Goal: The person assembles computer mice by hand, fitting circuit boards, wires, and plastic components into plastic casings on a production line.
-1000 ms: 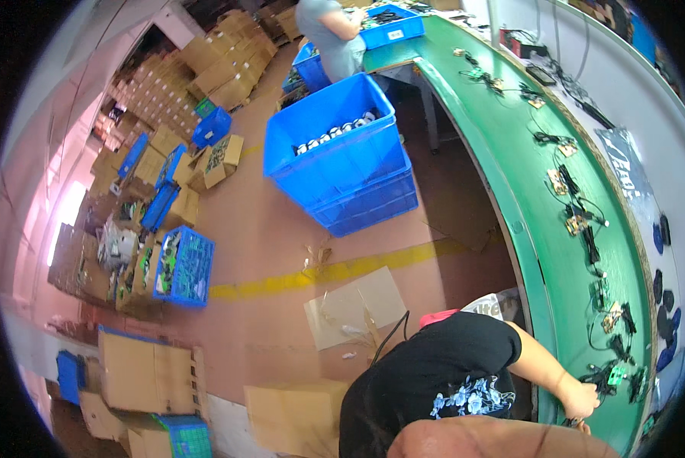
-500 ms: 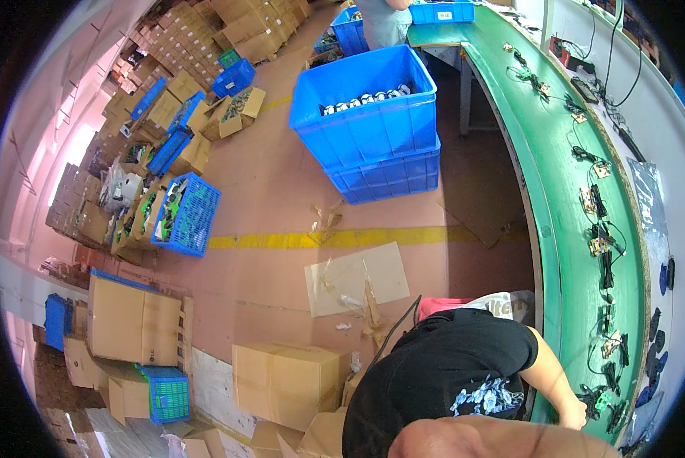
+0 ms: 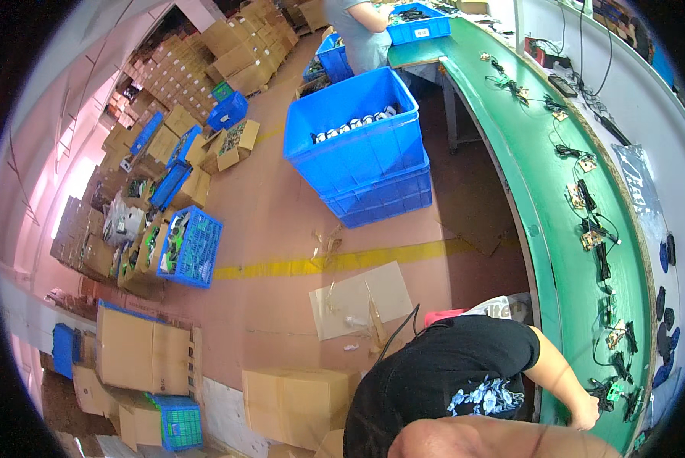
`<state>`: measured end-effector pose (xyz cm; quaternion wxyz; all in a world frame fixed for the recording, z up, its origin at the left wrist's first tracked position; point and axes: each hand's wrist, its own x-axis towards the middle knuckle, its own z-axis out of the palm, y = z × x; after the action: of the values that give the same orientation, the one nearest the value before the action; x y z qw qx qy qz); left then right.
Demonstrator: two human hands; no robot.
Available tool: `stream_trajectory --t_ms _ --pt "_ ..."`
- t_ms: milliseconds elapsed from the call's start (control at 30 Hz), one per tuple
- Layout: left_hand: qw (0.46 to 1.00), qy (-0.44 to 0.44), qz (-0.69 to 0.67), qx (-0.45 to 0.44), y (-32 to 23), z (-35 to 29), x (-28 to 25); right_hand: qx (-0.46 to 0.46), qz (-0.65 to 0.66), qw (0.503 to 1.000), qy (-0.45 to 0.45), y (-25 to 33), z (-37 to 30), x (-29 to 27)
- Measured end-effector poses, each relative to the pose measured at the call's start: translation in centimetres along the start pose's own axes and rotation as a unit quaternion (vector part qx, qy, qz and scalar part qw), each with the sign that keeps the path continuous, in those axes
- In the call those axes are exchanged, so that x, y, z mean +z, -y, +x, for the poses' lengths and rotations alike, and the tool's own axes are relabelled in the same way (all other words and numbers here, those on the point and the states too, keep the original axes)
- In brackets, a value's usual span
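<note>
My left hand (image 3: 584,413) is at the near end of the green bench (image 3: 550,301), its arm coming from a black short sleeve. The fingers look curled, and what they hold, if anything, is hidden. Right by the fingers lies a black cable coil (image 3: 603,391), with a small green circuit board (image 3: 615,389) beside it. Farther up the bench, small boards with black cables lie in a row, among them a tan board (image 3: 615,336). At the lower edge is a bare-skin shape that I cannot make out. My right hand is outside the picture.
Stacked blue bins (image 3: 357,145) stand left of the bench, white-and-black parts in the upper one. A person (image 3: 361,34) stands at the far end by a blue tray (image 3: 420,29). Cartons (image 3: 300,404) and a blue crate (image 3: 191,248) are at left. Flat cardboard (image 3: 361,301) lies on the floor.
The view has tilted up, so the bins sit lower and more of the far person shows. My left hand stays beside the cable coil, with little movement along the bench.
</note>
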<state>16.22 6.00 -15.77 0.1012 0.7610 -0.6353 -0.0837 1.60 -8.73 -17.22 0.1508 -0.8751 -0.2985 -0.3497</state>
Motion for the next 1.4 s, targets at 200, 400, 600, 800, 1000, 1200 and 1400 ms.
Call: stream_trajectory --t_ms 200,400,600,800,1000,1200,1400 --pt "0.999 0.002 -0.012 0.03 0.2 0.5 0.0 0.335 -0.061 0.919 0.2 4.8 3.3 -2.4" --pt "1.0 -0.012 -0.01 0.026 -0.3 0.3 0.7 0.07 0.012 0.997 0.019 1.4 -0.2 -0.8" --pt "0.999 -0.003 -0.021 0.04 -0.2 0.0 1.2 0.229 -0.049 0.962 0.137 2.8 0.9 -1.6" --pt "0.995 -0.053 0.0 0.079 -0.3 -0.9 2.0 0.376 -0.102 0.896 0.212 5.8 3.1 -1.9" --pt "0.995 -0.061 0.001 0.082 -0.1 -0.6 2.3 0.089 -0.06 0.994 -0.003 2.3 -0.3 0.0" --pt "0.99 -0.096 0.022 0.102 -0.5 -0.1 3.0 0.355 -0.116 0.905 0.202 3.9 0.7 -2.1" --pt "0.985 -0.114 0.053 0.118 0.4 0.2 2.9 0.391 -0.071 0.894 0.207 0.9 -0.6 -1.5"
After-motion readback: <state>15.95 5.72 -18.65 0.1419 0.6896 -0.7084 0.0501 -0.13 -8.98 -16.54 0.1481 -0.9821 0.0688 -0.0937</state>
